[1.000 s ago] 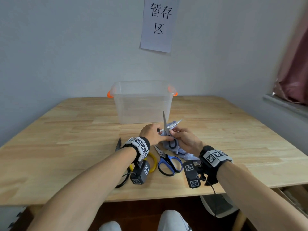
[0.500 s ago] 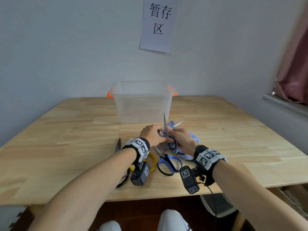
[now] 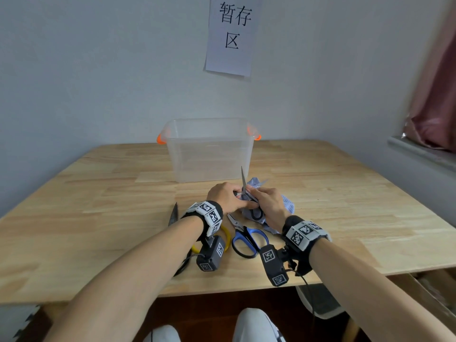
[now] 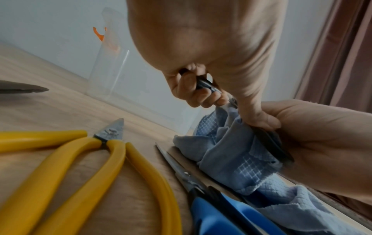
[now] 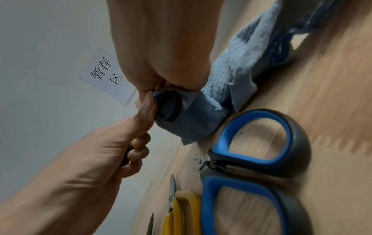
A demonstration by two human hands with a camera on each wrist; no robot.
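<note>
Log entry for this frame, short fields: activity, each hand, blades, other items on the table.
activity: wiping open black-handled scissors with a blue cloth
left hand: grips one scissor handle
right hand: holds the blue cloth wrapped round the other handle
blades: apart, one pointing up
table: blue-handled scissors and yellow-handled scissors lie near the wrists; clear bin stands behind

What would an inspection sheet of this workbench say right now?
Surface: wooden table, pale planks.
Job's things: black-handled scissors held open, one handle wrapped in blue cloth.
Clutter: yellow-handled scissors, blue-handled scissors, clear bin.
Hands: left hand grips one handle; right hand grips the cloth round the other.
Cables: black lead hangs below the right wrist.
Surroundings: paper sign on the wall, curtain at right.
</note>
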